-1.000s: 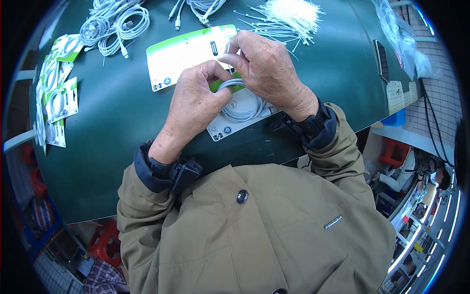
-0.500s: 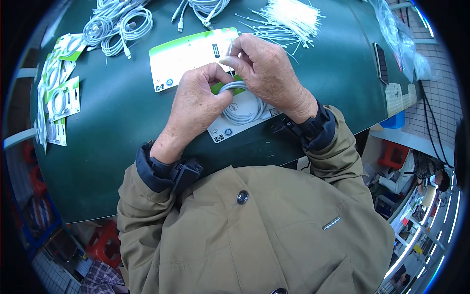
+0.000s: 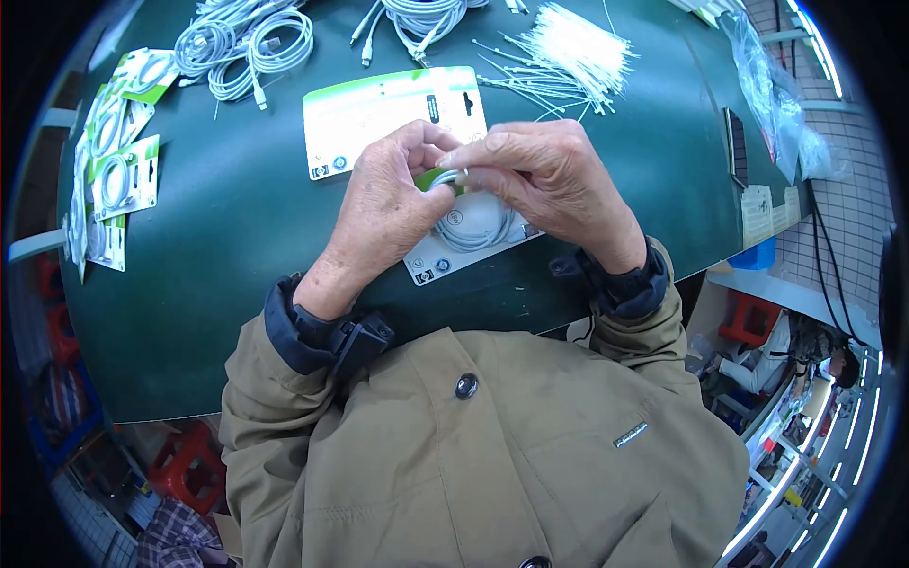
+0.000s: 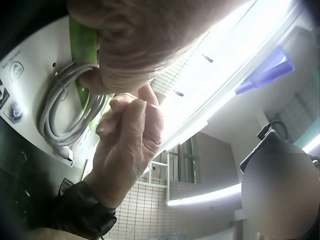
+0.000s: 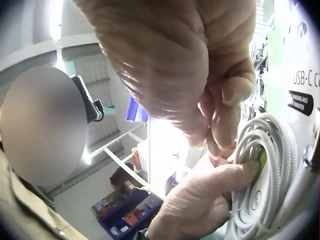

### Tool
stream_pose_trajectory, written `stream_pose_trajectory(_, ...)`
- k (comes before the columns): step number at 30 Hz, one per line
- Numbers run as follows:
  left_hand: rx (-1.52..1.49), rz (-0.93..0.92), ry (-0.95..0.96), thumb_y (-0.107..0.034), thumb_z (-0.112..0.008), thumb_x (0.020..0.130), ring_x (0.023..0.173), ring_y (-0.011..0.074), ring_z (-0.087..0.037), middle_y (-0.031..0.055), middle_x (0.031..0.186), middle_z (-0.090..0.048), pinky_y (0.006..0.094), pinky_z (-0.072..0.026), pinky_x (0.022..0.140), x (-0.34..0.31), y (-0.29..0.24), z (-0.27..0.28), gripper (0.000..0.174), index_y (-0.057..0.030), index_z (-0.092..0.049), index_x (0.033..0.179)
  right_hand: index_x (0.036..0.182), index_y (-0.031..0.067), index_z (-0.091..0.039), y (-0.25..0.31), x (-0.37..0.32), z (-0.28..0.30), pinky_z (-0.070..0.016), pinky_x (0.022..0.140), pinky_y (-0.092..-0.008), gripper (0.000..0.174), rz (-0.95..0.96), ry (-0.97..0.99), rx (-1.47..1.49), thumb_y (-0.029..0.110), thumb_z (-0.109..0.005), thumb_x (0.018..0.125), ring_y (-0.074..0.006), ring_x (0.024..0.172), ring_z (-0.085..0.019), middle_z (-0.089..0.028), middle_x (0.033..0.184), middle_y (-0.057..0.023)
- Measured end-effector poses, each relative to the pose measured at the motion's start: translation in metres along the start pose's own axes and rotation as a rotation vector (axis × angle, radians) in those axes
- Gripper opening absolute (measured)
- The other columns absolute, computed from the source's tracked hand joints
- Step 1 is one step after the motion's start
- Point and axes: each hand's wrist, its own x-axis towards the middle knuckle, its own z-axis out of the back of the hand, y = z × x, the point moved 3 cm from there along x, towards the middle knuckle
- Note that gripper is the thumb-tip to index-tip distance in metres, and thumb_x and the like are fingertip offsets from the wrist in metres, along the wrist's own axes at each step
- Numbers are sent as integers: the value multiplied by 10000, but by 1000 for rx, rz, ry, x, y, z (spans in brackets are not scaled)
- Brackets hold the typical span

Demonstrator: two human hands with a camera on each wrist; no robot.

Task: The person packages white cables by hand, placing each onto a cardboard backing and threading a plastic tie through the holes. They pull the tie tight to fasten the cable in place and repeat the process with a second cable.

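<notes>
Left grip [image 3: 374, 204] pinches coiled cable [image 3: 481, 243] near "USB-C" card [image 5: 306, 60].

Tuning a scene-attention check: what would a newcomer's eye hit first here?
The hands, front and centre: left hand gripping a coiled pale cable over a green-and-white card, right hand close against it. Next, the bright fan of white ties at the table's far side, right of centre. Then the glaring larger card lying just beyond the left hand.
</notes>
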Motion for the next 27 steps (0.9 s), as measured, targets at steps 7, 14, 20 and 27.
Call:
stream_pose_trajectory(7,102,-30,47,-18,-712,843,870,123,-704,98,890,-758,309,-581,853,1,3,4,147,30,-759,973,1089,98,-815,2,-1,4,-561,711,-349,189,-22,159,139,38,-778,913,-239,788,-709,-755,938,-103)
stream_pose_trajectory(14,114,-34,57,5,-753,863,966,104,-703,54,977,-756,324,-564,1002,3,2,10,148,30,-748,1010,1055,92,-822,2,-3,6,-549,701,-335,200,-25,116,177,11,-809,873,-215,797,-698,-740,898,-77)
stream_pose_trajectory(20,104,3,43,43,-718,846,992,113,-707,59,991,-756,315,-563,992,0,-3,15,162,24,-743,1005,1034,103,-822,6,-6,2,-546,696,-337,253,13,-7,128,-37,-830,823,-219,796,-689,-727,895,-68)
stream_pose_trajectory(27,37,33,55,55,-702,852,967,111,-708,65,984,-759,297,-570,945,-4,-13,23,154,20,-732,999,945,97,-761,11,-4,-4,-507,640,-326,318,357,-212,-178,-94,-806,694,-231,751,-620,-700,919,-37)
